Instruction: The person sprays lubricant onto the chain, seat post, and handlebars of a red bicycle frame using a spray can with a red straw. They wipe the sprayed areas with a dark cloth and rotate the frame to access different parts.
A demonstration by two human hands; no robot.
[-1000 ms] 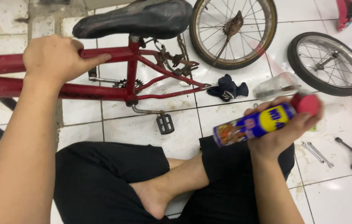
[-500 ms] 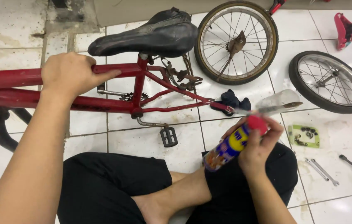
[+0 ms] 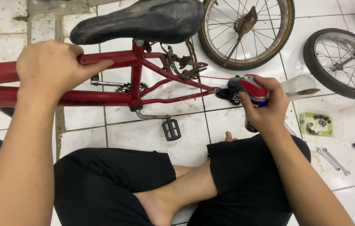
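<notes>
Your right hand (image 3: 265, 109) wraps the spray can (image 3: 253, 95), its thin straw aimed at the rear dropout of the red frame (image 3: 160, 69). Your left hand (image 3: 49, 69) clamps the top tube. If the frame rocks, spray could miss and slick the tiles (image 3: 144, 136), or hit the dark rag (image 3: 231, 90) beyond.

spray can (image 3: 253, 93) raised, aimed at frame (image 3: 173, 79)

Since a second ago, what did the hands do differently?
The right hand swung the red-capped spray can up from lying sideways, aiming its thin red straw at the rear of the red metal bicycle frame. The left hand stayed gripping the frame; the loose spoked wheels stayed put.
</notes>
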